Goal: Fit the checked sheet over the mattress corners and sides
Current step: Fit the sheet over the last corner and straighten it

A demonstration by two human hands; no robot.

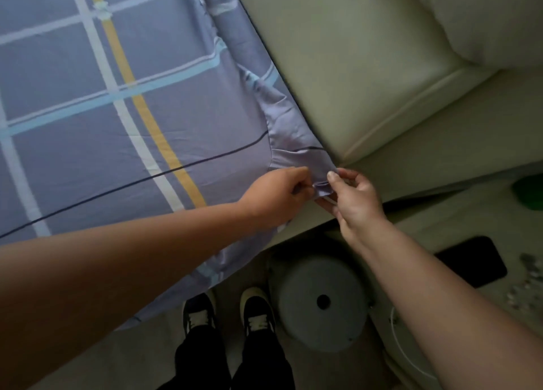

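The checked sheet [123, 101], blue-grey with white, yellow and pale blue stripes, lies flat over the mattress top and hangs down the near side. At the mattress corner next to the cream headboard the sheet bunches into a small fold. My left hand [276, 195] pinches that fold from the left. My right hand [352, 198] pinches the same fold from the right, thumb up, with a thin white edge of elastic showing between the fingers. The mattress itself is hidden under the sheet.
A padded cream headboard [367, 75] and bed frame run along the right of the mattress. A round grey stool [320, 301] stands on the floor by my feet [229, 313]. A bedside surface holds a black phone [473, 260] and a green object [529, 189].
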